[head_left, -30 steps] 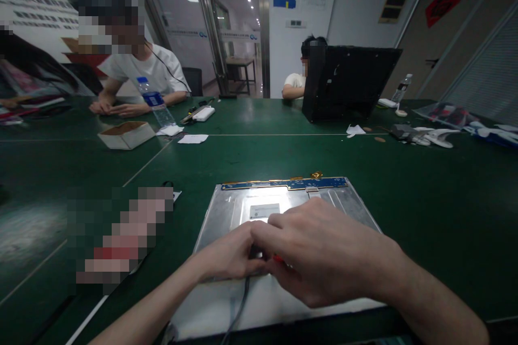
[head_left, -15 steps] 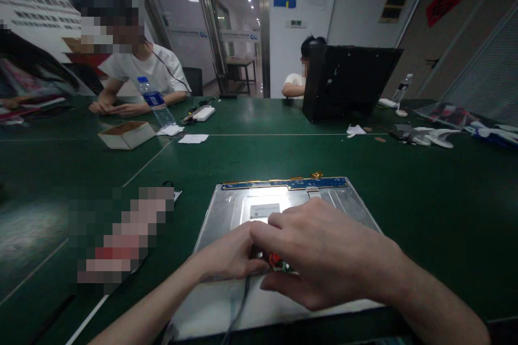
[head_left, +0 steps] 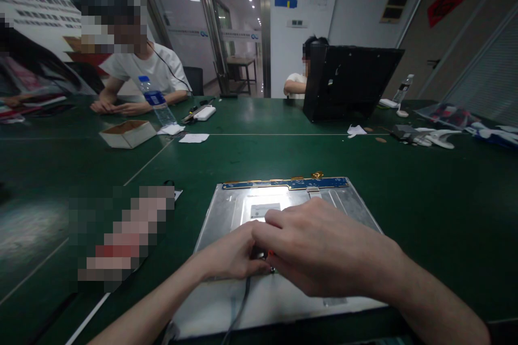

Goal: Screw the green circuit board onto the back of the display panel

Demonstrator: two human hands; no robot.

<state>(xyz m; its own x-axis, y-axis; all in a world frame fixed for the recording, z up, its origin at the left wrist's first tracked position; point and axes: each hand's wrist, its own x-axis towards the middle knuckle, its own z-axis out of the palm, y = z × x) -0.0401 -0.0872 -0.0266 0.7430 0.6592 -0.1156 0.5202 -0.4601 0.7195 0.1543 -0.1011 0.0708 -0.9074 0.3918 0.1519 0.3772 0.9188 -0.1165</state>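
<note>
A flat silver metal panel (head_left: pixel 210 221) lies on the green table before me, with a narrow blue circuit board (head_left: pixel 263 184) along its far edge. Over the panel's near half, my left hand (head_left: pixel 230 253) is closed, its fingers curled round a small part I cannot make out. My right hand (head_left: pixel 319 248) is closed too and touches the left fingertips; what it pinches is mostly hidden. A bit of red shows between the hands. A dark cable (head_left: pixel 245 302) runs from under my left hand towards the near edge.
A blurred-out flat item (head_left: pixel 125 232) lies left of the panel. Farther back are an open box (head_left: pixel 128 135), a water bottle (head_left: pixel 157 102), paper scraps (head_left: pixel 194 138) and a large black case (head_left: pixel 352 83). Several people sit around the table.
The fingers and thumb of my right hand have drawn together, covering most of the red and green part that showed between the hands. My left hand has hardly moved.
</note>
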